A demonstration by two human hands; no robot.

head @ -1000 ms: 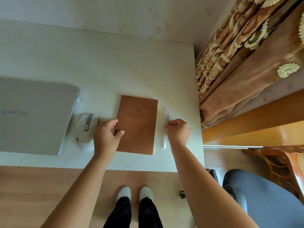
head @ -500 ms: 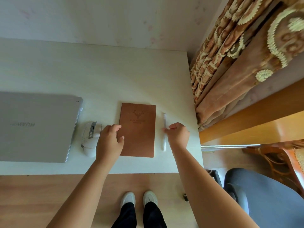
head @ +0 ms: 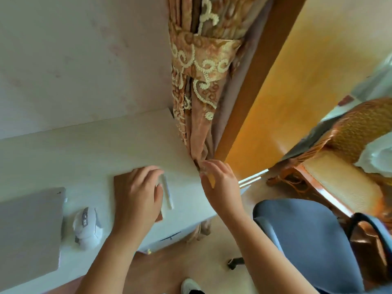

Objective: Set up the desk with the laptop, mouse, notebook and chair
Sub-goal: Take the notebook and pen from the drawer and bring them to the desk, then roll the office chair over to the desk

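A closed silver laptop (head: 29, 228) lies at the left of the white desk (head: 95, 149). Beside it sits a white mouse (head: 87, 228). The brown notebook (head: 119, 183) lies right of the mouse, mostly hidden under my left hand (head: 137, 198), which rests flat on it with fingers spread. A white pen (head: 167, 193) lies along the notebook's right edge. My right hand (head: 220, 185) hovers past the desk's right edge, fingers apart and empty. The blue-grey office chair (head: 305, 236) stands at the lower right, away from the desk.
A patterned brown curtain (head: 197, 81) hangs at the desk's right end beside an orange wooden frame (head: 275, 85). A wicker chair (head: 343, 166) stands behind the office chair. Wooden floor (head: 169, 264) and my white shoe (head: 189, 285) show below the desk edge.
The view has swung to the right and tilted. My right hand has let go of the pen and moved right, off the desk. My left hand has slid onto the notebook.
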